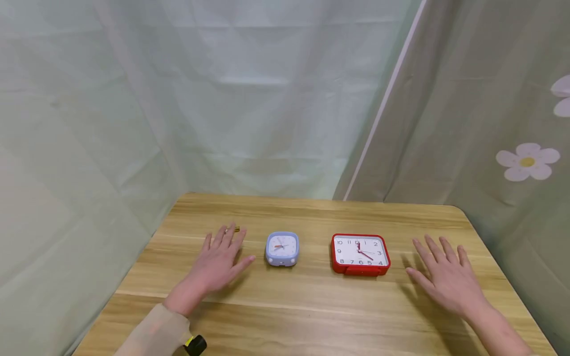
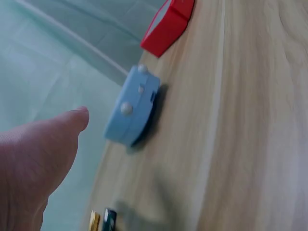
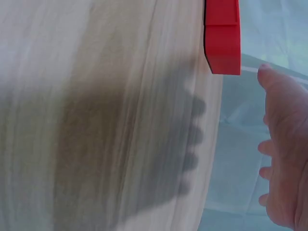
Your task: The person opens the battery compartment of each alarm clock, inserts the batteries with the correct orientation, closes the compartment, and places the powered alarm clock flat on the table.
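Observation:
A small light-blue alarm clock (image 1: 282,249) with a white dial lies face up near the middle of the table, its side knobs showing in the left wrist view. To its right is a larger red rectangular alarm clock (image 1: 360,253), also face up. My left hand (image 1: 219,262) hovers palm down left of the blue clock, fingers spread, thumb pointing towards it. Over the table's right side my right hand (image 1: 447,279) is spread palm down, apart from the red clock, casting a shadow. Neither hand holds anything. Small batteries (image 2: 102,220) lie by the left fingertips, partly hidden in the head view.
The wooden table (image 1: 285,316) ends at a back edge against pale green curtains (image 1: 267,99). A grey-green curtain with white flowers (image 1: 527,161) hangs along the right. A black and yellow band piece (image 1: 195,344) sits at the left sleeve.

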The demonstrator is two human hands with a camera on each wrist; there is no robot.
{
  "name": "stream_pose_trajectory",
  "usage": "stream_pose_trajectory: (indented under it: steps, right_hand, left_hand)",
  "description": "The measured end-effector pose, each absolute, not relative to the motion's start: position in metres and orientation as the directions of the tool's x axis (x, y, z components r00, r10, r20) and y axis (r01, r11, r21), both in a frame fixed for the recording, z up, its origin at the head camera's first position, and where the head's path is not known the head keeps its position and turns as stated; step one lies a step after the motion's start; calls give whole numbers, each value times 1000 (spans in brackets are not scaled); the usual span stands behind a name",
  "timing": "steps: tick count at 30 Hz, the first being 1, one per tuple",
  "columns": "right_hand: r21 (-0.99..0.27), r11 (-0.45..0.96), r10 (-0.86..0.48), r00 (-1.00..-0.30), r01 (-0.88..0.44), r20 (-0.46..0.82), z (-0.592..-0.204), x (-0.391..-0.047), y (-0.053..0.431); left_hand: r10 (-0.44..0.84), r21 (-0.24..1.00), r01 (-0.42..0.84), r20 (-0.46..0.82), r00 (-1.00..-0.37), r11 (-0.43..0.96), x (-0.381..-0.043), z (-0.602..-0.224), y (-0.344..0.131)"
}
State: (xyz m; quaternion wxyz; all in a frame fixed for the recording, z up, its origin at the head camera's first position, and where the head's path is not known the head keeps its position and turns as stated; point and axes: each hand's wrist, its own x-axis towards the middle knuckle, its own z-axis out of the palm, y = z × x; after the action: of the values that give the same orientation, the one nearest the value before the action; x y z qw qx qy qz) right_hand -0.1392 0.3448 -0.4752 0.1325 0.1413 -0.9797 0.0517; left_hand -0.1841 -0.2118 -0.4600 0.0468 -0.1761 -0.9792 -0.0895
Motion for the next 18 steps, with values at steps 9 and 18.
stream_pose_trajectory:
  steps: [9, 18]
  right_hand:
    - [-68, 931, -325, -899, -359, 293, -461, -147, 333]
    - [-59, 916, -367, -888, -397, 277, -448, -155, 315]
  left_hand:
    - [426, 144, 433, 79, -901, 890, -193, -436, -175]
    - [519, 70, 525, 82, -851, 848, -200, -426, -131]
